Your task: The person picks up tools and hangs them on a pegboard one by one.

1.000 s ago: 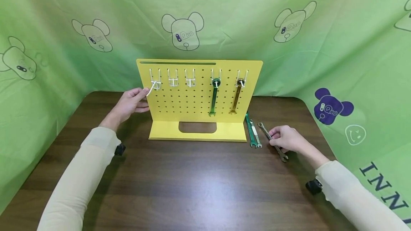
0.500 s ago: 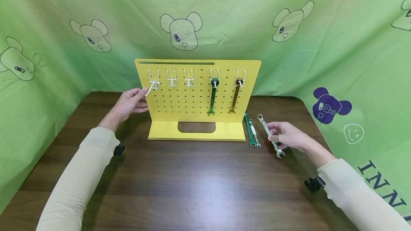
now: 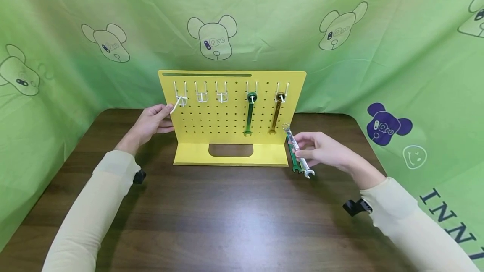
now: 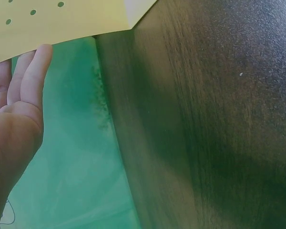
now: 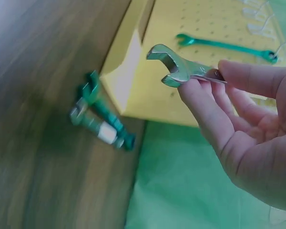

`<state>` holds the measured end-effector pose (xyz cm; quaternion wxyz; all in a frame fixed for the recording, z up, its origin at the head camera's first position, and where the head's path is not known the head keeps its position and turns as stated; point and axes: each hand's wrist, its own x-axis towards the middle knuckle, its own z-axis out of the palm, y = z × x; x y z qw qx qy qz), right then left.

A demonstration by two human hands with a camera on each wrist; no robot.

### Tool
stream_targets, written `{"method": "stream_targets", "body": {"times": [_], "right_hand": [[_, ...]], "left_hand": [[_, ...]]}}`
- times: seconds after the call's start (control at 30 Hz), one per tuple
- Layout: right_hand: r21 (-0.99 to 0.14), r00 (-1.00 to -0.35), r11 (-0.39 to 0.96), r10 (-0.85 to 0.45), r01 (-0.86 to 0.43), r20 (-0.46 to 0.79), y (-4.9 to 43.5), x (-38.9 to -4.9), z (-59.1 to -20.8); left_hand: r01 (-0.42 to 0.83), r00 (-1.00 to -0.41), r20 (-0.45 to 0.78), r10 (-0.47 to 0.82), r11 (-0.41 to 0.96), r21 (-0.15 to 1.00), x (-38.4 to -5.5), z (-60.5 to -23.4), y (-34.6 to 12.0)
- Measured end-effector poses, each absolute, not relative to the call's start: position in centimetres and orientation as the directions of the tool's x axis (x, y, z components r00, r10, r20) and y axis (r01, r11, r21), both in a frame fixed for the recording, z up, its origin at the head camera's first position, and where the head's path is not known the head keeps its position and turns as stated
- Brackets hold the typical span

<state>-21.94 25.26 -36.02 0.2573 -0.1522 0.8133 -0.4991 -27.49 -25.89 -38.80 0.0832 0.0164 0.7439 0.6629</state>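
Observation:
My left hand point(image 3: 153, 121) holds the left edge of the yellow pegboard point(image 3: 211, 126), thumb at the front and the other fingers behind it. With thumb and fingers, my right hand point(image 3: 325, 149) pinches a silver combination wrench point(image 3: 305, 166), raised off the table just right of the board. Its open end point(image 5: 177, 67) points away from the palm in the right wrist view. Below it lie a green wrench point(image 5: 104, 110) and a smaller wrench with a white label point(image 5: 89, 122). On the board hang a green wrench point(image 3: 249, 116) and a bronze-coloured wrench point(image 3: 276, 116).
Three white hooks, one of them the middle hook point(image 3: 201, 96), stick out of the board's left half without wrenches. The board's foot point(image 3: 189, 154) stands on the dark wooden table point(image 3: 211, 213). A green printed cloth point(image 3: 264, 32) hangs close behind.
My right hand has lifted the silver wrench from the table and carried it left, over the two lying wrenches. My left hand stays at the board's edge.

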Motion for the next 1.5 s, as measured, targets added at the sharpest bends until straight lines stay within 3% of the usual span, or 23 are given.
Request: {"method": "stream_targets", "body": {"times": [0.5,0.87,1.1,1.5], "right_hand": [[-0.955,-0.796,0.295,-0.584,-0.03,-0.155,16.7,-21.9,-34.9],[-1.0,-0.818,0.031,-0.574,0.004,-0.021,9.8,-22.0,-34.4],[-1.0,-0.829,0.008,-0.559,-0.016,0.009,8.2,-22.2,-34.1],[-0.998,-0.836,-0.016,-0.547,0.064,-0.045,6.7,-23.3,-34.6]], "left_hand": [[-0.087,-0.985,-0.103,0.135,0.12,0.989,-27.4,-38.8,-26.1],[-0.092,-0.984,-0.104,0.142,0.09,0.992,-27.5,-38.8,-25.9],[-0.1,-0.984,-0.109,0.139,0.067,0.993,-27.7,-39.0,-25.9],[-0.096,-0.983,-0.107,0.148,0.076,0.992,-27.6,-38.9,-26.0]]}}
